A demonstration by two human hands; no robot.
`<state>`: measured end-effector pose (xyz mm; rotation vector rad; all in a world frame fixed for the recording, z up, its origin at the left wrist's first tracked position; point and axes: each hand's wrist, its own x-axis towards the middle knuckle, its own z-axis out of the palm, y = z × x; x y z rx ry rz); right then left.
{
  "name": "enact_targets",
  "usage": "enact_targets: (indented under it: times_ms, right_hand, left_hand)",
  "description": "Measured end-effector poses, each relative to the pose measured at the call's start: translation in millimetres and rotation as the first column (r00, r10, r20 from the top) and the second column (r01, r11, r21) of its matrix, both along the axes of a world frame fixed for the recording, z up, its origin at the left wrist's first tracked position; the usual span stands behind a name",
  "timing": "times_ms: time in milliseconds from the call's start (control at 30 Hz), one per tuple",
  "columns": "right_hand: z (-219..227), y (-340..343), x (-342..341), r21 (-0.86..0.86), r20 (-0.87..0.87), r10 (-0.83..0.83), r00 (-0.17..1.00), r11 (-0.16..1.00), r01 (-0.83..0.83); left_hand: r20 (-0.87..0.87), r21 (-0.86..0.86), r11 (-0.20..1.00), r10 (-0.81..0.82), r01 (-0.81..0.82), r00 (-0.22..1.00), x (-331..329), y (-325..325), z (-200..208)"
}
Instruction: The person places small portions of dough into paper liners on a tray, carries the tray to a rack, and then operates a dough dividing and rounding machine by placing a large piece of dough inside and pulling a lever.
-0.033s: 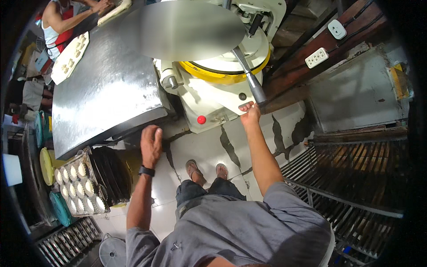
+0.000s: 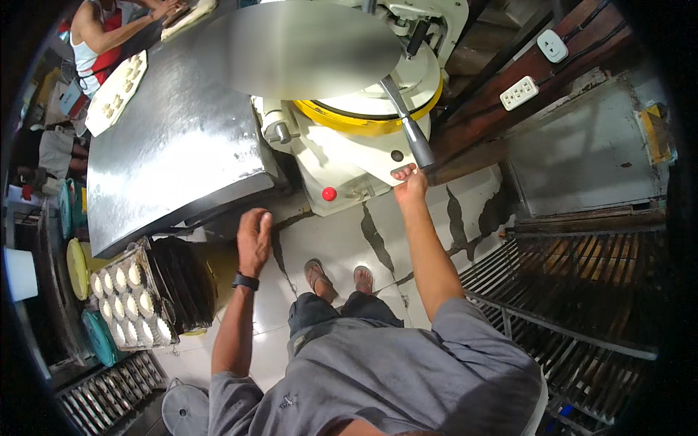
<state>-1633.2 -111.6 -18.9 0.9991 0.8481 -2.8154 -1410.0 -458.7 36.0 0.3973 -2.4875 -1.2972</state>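
Observation:
A cream-coloured machine [image 2: 349,163] with a yellow ring [image 2: 349,123] stands ahead of me. Its metal lever [image 2: 412,131] slants down toward me and ends in a dark grip. My right hand [image 2: 411,185] is at that end, fingers curled upward by the machine's edge, just below a black button [image 2: 397,155]. Whether the fingers touch the lever or hold anything is hard to see. A red button [image 2: 329,194] sits further left on the machine. My left hand [image 2: 253,236], with a dark wristband, hangs off the metal table's corner, fingers loosely bent, nothing visible in it.
The metal table [image 2: 182,145] bears a white board [image 2: 116,94] with dough pieces. A person [image 2: 98,40] works at its far left. A tray [image 2: 138,254] of pale dough pieces is at my left, a slatted rack [image 2: 567,291] at my right. Power sockets [image 2: 519,94] hang on a wooden beam.
My left hand has shifted slightly to the right and nearer to me. My right hand stays at the lever's end.

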Motion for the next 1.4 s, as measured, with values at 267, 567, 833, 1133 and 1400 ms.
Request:
enact_targets:
  times_ms: [267,567,833,1133,1400]
  right_hand:
    - [22,48,106,-0.037,0.081,0.058,0.995,0.998,-0.055]
    - [54,175,246,0.068,0.247,0.114,0.962,0.989,-0.135]
    - [48,276,298,0.554,0.424,-0.230,0.876,0.831,-0.050]
    - [48,235,257,0.600,0.342,-0.097,0.935,0.788,-0.138]
    - [83,57,205,0.416,0.322,0.429,0.844,0.737,-0.533]
  left_hand:
    - [0.318,0.672,0.726,-0.105,-0.146,0.942,3,77,-59]
    - [0.115,0.993,0.047,-0.082,-0.111,0.990,-72,120,-51]
    - [0.183,0.974,0.162,-0.159,-0.158,0.970,6,184,-82]
    - [0.190,0.980,0.005,0.253,-0.198,0.949,136,182,-17]
    - [0.018,1.000,-0.015,0.597,-0.011,0.802,192,38,20]
